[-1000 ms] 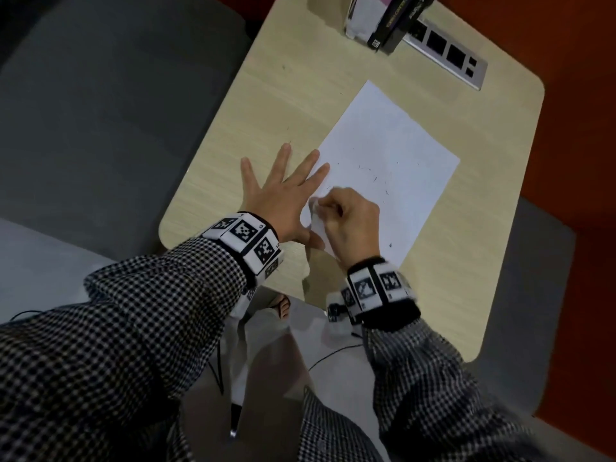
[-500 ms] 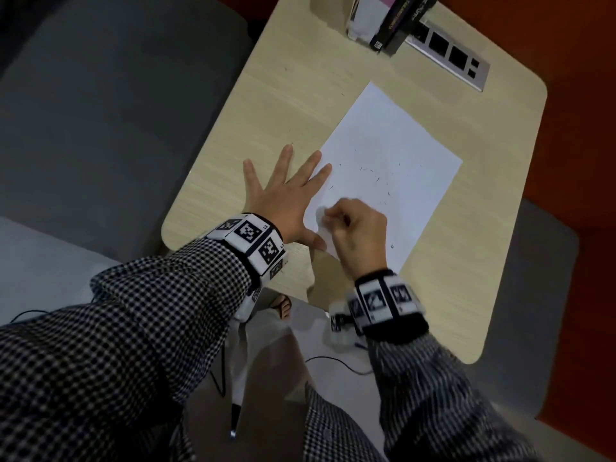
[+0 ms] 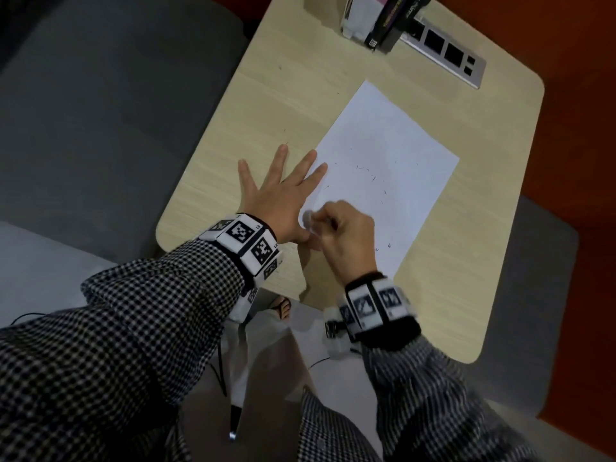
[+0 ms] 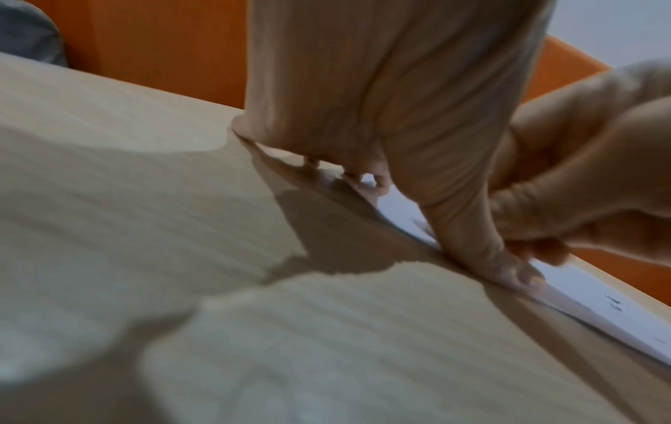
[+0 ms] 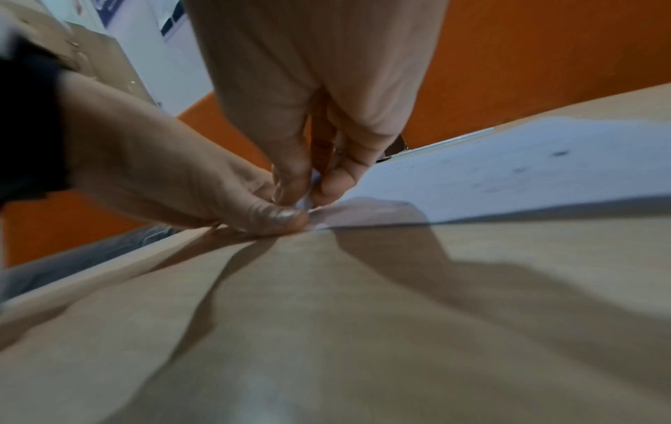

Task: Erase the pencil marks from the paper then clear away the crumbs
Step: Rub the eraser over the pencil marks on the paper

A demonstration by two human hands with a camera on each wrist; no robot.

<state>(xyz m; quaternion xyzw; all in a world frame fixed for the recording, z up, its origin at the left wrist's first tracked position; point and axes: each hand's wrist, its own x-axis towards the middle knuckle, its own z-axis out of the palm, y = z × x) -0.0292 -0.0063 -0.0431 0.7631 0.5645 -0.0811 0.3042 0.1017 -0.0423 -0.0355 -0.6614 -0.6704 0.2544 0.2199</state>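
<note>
Here I see the left hand [image 3: 276,198] flat, fingers spread, pinning the paper [image 3: 386,175]; the right hand [image 3: 343,235] pinches an eraser [image 3: 308,218] against it.

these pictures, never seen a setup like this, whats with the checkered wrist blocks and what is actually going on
A person is working with bare hands; the patterned blocks are bands on the wrists that carry cameras. The big picture comes from a head camera looking down; the two close-ups look along each hand. On the wooden table lies a sheet of paper with small dark specks on it. The left hand lies flat, fingers spread, pressing the sheet's edge. The right hand pinches a small pale eraser against the paper's near corner. Boxes and a socket strip sit at the far edge.
</note>
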